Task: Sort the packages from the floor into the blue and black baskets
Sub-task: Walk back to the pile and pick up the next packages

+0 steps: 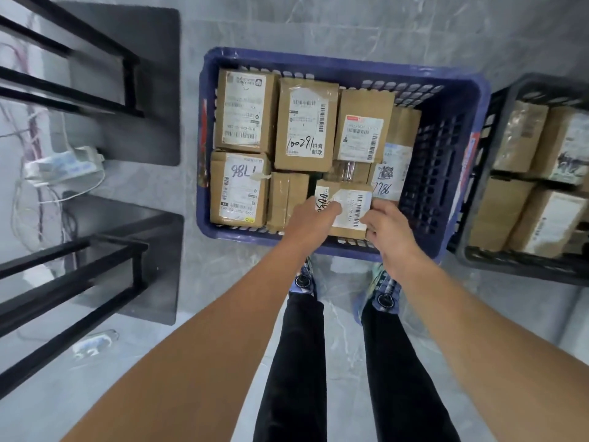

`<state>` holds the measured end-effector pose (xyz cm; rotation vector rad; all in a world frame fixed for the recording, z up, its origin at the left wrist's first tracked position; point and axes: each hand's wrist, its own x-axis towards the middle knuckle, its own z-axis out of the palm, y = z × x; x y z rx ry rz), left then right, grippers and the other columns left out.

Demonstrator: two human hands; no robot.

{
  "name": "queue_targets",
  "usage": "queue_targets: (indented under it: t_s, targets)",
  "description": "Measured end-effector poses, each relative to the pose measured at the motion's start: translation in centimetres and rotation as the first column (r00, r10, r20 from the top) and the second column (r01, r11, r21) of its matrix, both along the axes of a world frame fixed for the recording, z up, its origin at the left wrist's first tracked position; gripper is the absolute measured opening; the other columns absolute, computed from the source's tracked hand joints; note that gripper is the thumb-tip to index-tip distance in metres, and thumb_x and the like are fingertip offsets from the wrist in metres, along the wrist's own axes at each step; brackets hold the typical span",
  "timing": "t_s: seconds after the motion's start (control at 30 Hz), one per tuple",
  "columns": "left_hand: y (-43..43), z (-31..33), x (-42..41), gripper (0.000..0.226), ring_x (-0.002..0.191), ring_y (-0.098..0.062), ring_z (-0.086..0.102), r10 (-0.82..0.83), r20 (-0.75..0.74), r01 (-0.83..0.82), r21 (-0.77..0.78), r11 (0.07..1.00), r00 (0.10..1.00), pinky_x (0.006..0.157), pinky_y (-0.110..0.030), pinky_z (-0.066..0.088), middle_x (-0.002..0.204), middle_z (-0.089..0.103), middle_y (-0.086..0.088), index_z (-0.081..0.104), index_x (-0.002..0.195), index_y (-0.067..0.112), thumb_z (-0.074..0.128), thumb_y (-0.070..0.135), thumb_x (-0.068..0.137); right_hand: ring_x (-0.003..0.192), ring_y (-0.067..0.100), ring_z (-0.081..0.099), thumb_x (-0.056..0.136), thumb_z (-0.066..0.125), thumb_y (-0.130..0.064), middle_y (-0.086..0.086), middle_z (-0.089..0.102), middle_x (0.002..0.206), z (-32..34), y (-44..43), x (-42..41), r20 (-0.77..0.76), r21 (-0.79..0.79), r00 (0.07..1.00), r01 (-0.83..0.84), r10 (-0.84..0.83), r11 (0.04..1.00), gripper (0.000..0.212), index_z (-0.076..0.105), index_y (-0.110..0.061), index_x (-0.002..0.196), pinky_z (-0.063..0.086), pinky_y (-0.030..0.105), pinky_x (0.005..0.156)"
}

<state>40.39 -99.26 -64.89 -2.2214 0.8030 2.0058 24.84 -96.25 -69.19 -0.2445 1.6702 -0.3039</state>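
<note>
A blue basket (446, 81) stands on the floor straight ahead, packed with several brown cardboard packages bearing white labels. Both my hands reach into its near side and grip one small cardboard package (350, 208) with a barcode label. My left hand (314, 215) holds that package's left edge and my right hand (387, 228) holds its right edge. The package sits low in the basket, among the others. At the right stands a black basket (503, 100) that also holds several cardboard packages (516, 135).
Black metal shelf frames (95, 68) rise at the left, with a white power strip (60, 164) and loose cables on the grey tiled floor beside them. My feet (302, 279) stand just before the blue basket. A clear wrapper (92, 342) lies on the floor at lower left.
</note>
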Motion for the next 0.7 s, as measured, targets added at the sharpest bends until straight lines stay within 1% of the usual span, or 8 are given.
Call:
queue_targets:
  t_s: [0.1,0.17,0.23,0.27,0.37,0.4,0.53,0.7]
  targets:
    - [0.0,-1.5,0.1,0.05,0.112,-0.013,0.038,-0.001,0.004,0.001,-0.045,0.999,1.0,0.092,-0.029,0.03,0.157,0.038,-0.006,0.046,0.149,0.014,0.053,0.033,0.103,0.119,0.026,0.067,0.075,0.063,-0.024,-0.001,0.076,0.12,-1.6,-0.2,0.4,0.024,0.025,1.0,0.0,-0.001,1.0,0.051,0.066,-0.03,0.125,0.049,0.049,0.111]
    - [0.0,-2.2,0.3,0.054,0.121,-0.017,0.044,0.007,0.033,-0.005,-0.059,0.998,0.999,0.101,-0.034,0.036,0.159,0.039,-0.006,0.046,0.151,0.015,0.055,0.034,0.101,0.12,0.024,0.065,0.071,0.064,-0.026,-0.002,0.074,0.123,-2.5,-0.4,0.7,0.028,0.035,1.0,0.011,-0.012,0.999,0.053,0.065,-0.032,0.124,0.049,0.048,0.11]
    - [0.0,-2.5,0.3,0.061,0.14,-0.023,0.042,-0.003,0.056,0.007,-0.056,0.998,0.998,0.115,-0.041,0.036,0.162,0.035,-0.005,0.042,0.155,0.016,0.056,0.036,0.099,0.117,0.024,0.065,0.067,0.065,-0.028,-0.002,0.074,0.123,-3.5,-0.4,0.9,0.023,0.036,1.0,0.013,-0.014,0.999,0.059,0.064,-0.031,0.126,0.052,0.048,0.101]
    - [0.1,-2.6,0.3,0.061,0.144,-0.024,0.039,-0.013,0.064,0.017,-0.067,0.998,0.998,0.115,-0.04,0.035,0.162,0.033,-0.005,0.043,0.156,0.016,0.056,0.036,0.099,0.116,0.024,0.066,0.064,0.066,-0.029,-0.001,0.074,0.121,-3.8,-0.4,0.9,0.019,0.03,1.0,0.01,-0.01,0.999,0.061,0.064,-0.03,0.126,0.053,0.048,0.097]
    - [0.8,-2.7,0.0,0.05,0.142,-0.022,0.039,-0.046,0.069,0.055,-0.126,0.991,0.997,0.1,-0.027,0.031,0.156,0.035,-0.005,0.05,0.149,0.018,0.056,0.033,0.101,0.118,0.023,0.067,0.056,0.068,-0.034,-0.003,0.075,0.12,-5.0,-0.1,0.8,0.011,0.024,1.0,0.021,-0.021,0.999,0.065,0.067,-0.032,0.122,0.05,0.053,0.107]
    - [1.1,-2.7,-0.2,0.05,0.143,-0.021,0.038,-0.058,0.074,0.068,-0.139,0.988,0.996,0.101,-0.027,0.03,0.157,0.032,-0.004,0.05,0.149,0.019,0.056,0.033,0.101,0.118,0.022,0.067,0.056,0.068,-0.035,-0.004,0.075,0.12,-5.1,-0.1,0.9,0.011,0.025,1.0,0.028,-0.028,0.999,0.065,0.067,-0.032,0.121,0.05,0.053,0.108]
    - [2.0,-3.0,-1.1,0.054,0.152,-0.024,0.021,-0.131,0.108,0.149,-0.178,0.973,0.985,0.121,-0.041,0.028,0.164,0.02,0.0,0.056,0.141,0.027,0.055,0.041,0.089,0.114,0.024,0.07,0.068,0.067,-0.027,-0.002,0.078,0.114,-5.1,-0.1,0.9,0.001,0.012,1.0,0.006,-0.006,1.0,0.049,0.07,-0.03,0.117,0.052,0.053,0.107]
    - [2.4,-3.5,-1.8,0.054,0.152,-0.024,0.016,-0.245,0.186,0.281,-0.202,0.938,0.951,0.112,-0.038,0.03,0.164,0.018,-0.002,0.047,0.148,0.022,0.056,0.033,0.096,0.114,0.024,0.07,0.072,0.062,-0.023,-0.001,0.077,0.114,-5.1,-0.6,0.9,-0.02,-0.029,1.0,-0.003,0.002,1.0,0.048,0.069,-0.025,0.119,0.053,0.049,0.106]
